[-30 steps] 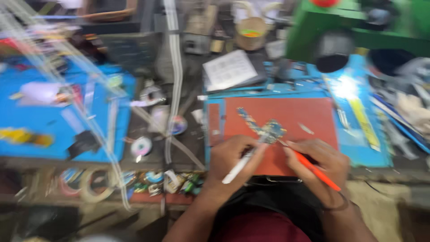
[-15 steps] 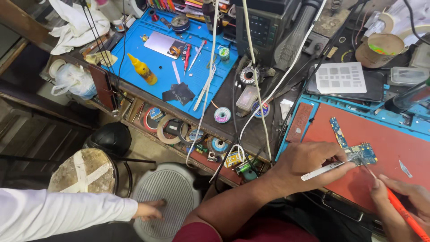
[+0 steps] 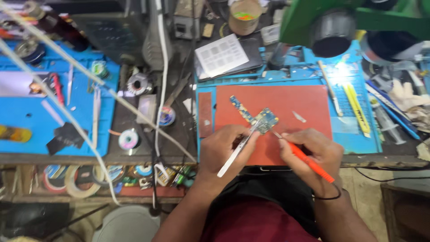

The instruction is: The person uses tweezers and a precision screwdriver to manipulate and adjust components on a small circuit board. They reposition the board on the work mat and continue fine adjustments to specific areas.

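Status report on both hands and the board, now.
Left hand grips tweezers, tips at circuit board. Right hand holds orange-handled tool, tip at board's edge. Board lies on red mat; nothing blocking.

I saw dark workbench (image 3: pixel 177 134): red mat (image 3: pixel 309 105) on blue mat (image 3: pixel 358 139) at right, second blue mat (image 3: pixel 27 130) at left, solder spool (image 3: pixel 128 139) between.

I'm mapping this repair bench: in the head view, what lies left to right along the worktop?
Blue mat → solder spool → left hand with tweezers → circuit board → right hand with orange-handled tool → yellow tools → syringe.
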A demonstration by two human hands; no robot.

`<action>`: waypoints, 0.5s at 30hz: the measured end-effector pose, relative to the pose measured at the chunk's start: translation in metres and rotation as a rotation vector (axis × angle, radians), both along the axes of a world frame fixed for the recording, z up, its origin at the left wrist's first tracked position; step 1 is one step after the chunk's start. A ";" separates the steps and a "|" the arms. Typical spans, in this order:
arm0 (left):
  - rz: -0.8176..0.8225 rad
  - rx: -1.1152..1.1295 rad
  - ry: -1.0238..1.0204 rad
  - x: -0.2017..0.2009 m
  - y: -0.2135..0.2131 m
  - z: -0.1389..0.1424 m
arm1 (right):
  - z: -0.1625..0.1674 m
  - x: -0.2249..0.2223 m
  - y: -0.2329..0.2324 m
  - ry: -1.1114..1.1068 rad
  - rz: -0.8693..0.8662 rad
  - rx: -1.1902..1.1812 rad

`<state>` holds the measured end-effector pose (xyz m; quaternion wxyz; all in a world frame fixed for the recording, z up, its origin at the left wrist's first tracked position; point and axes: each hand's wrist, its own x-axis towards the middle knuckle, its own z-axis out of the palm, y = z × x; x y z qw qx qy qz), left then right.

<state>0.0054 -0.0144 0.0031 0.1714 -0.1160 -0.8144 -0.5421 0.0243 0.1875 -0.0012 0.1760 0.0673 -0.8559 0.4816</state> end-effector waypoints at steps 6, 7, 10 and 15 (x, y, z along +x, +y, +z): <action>-0.022 -0.022 0.010 -0.007 0.010 -0.001 | 0.007 -0.007 0.009 0.009 -0.011 0.054; -0.014 -0.032 0.008 -0.008 0.010 -0.002 | 0.007 -0.008 0.009 0.022 0.004 0.058; -0.007 -0.043 -0.004 -0.009 0.012 -0.006 | 0.005 -0.010 0.012 0.058 0.033 0.077; -0.055 -0.059 0.057 -0.010 0.014 -0.005 | 0.006 -0.011 0.016 0.017 0.010 0.086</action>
